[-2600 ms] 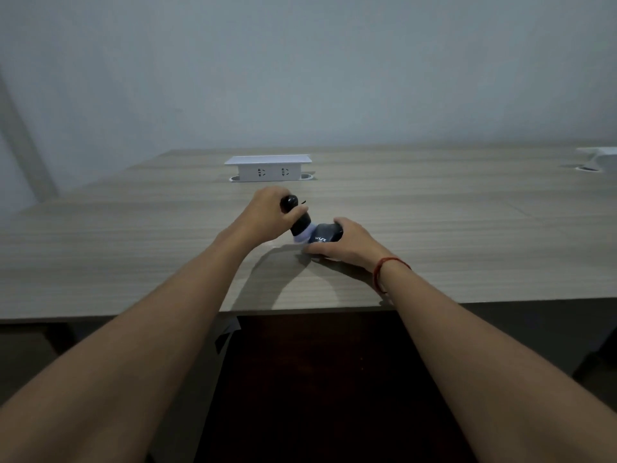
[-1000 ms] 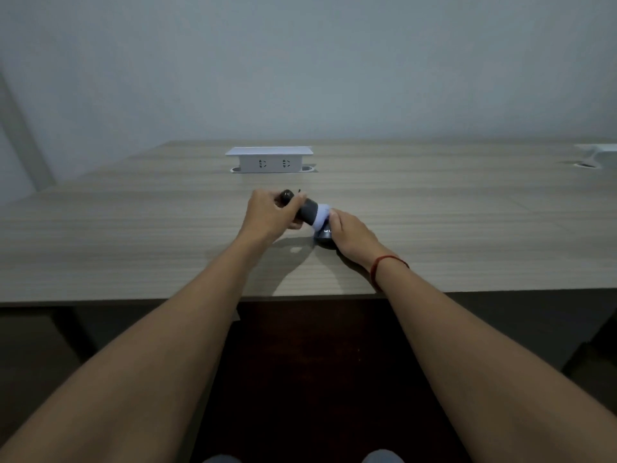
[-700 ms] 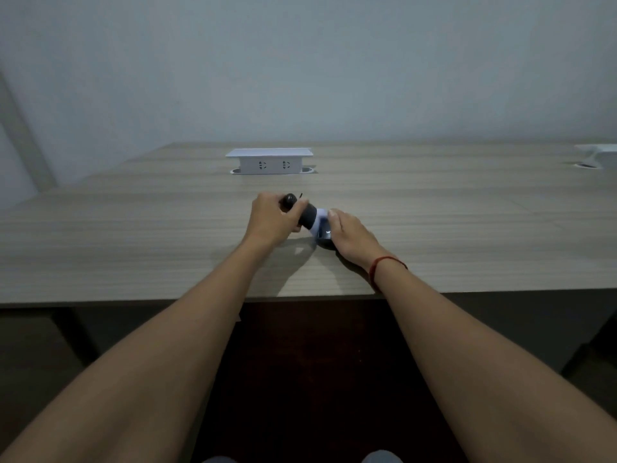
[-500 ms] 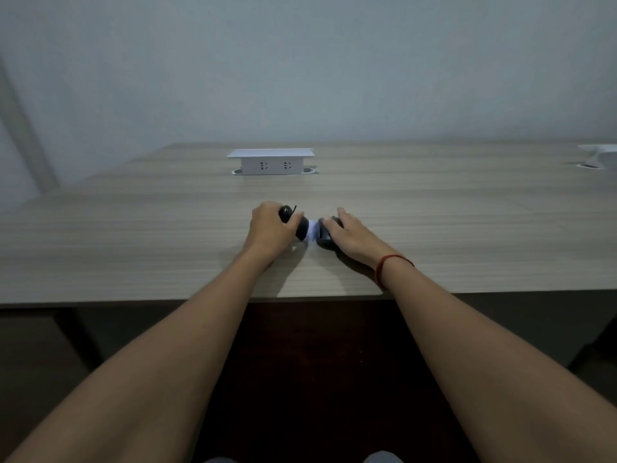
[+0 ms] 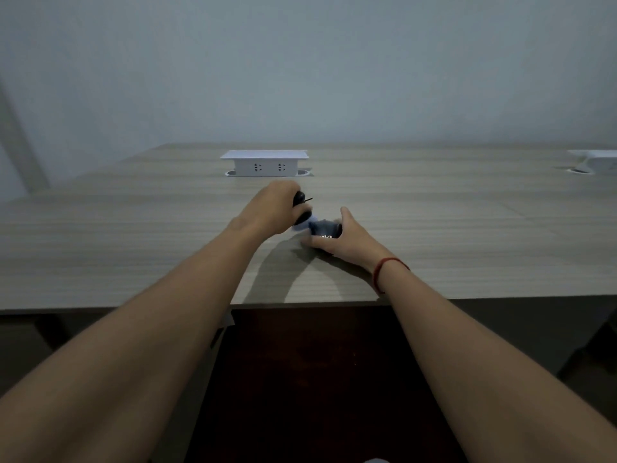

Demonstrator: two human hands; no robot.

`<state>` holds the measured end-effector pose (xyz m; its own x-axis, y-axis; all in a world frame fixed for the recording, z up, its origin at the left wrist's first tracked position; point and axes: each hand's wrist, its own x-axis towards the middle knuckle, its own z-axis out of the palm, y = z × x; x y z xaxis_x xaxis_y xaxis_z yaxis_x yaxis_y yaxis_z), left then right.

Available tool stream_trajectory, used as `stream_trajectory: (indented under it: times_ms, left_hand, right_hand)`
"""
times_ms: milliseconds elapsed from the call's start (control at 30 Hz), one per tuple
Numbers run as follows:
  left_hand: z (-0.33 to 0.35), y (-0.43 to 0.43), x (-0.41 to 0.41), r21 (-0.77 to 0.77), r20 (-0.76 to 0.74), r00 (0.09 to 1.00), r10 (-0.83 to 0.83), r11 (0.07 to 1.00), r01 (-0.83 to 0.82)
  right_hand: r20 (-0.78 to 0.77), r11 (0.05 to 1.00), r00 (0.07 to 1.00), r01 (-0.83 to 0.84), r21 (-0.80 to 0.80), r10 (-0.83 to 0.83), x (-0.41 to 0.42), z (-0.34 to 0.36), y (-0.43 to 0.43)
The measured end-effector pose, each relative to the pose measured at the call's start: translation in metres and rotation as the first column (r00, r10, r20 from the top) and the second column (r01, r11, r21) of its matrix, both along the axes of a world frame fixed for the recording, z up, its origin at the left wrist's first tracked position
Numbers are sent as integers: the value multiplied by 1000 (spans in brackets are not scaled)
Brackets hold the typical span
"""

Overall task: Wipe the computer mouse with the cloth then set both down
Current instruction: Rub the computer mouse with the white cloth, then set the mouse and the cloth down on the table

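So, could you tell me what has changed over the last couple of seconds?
The left hand, gripping the cloth, has drawn back off the mouse towards the far left after wiping over it. The right hand has shifted from covering the mouse to gripping its sides. The mouse stays on the table; socket box unchanged.

My two forearms extended forward and converging, my left hand [image 5: 272,208] fisted round the cloth [image 5: 303,224], my right hand [image 5: 350,238] gripping the computer mouse [image 5: 324,228] between thumb and fingers
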<state>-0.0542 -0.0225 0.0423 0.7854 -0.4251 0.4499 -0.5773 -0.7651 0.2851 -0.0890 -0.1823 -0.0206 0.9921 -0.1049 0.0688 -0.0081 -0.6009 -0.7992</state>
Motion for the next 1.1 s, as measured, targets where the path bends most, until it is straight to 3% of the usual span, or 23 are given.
stream_trajectory:
  times_ms: [167, 300, 467, 633, 767, 933, 1033, 1100]
  left_hand:
    - [5, -22, -5, 33, 98, 983, -156, 988, 153]
    - [1, -18, 9, 28, 37, 998, -44, 999, 43]
    - [3, -22, 4, -92, 40, 992, -118, 988, 121]
    - [-23, 3, 9, -91, -37, 993, 112, 989, -115]
    - [-24, 31, 2, -127, -41, 980, 195, 972, -198]
    - [-11, 51, 4, 31, -117, 950, 289, 957, -287]
    - [0, 47, -2, 125, -217, 962, 166, 982, -142]
    - [13, 40, -10, 116, -398, 917, 27, 993, 21]
  right_hand:
    - [18, 982, 999, 37, -187, -34, -2, -4, 10]
    - [-12, 979, 997, 68, -194, -71, -7, -2, 10]
    - [-1, 960, 997, 72, -270, -76, -2, -5, 11]
    - [50, 941, 993, 116, -319, -106, -2, -5, 14]
    - [82, 946, 982, 185, -268, -169, -3, -6, 18]
    - [72, 972, 989, 141, -187, -129, 0, -6, 13]
    - [106, 968, 986, 149, -202, -129, -1, -8, 13]
    - [117, 965, 984, 157, -212, -134, -2, -9, 13]
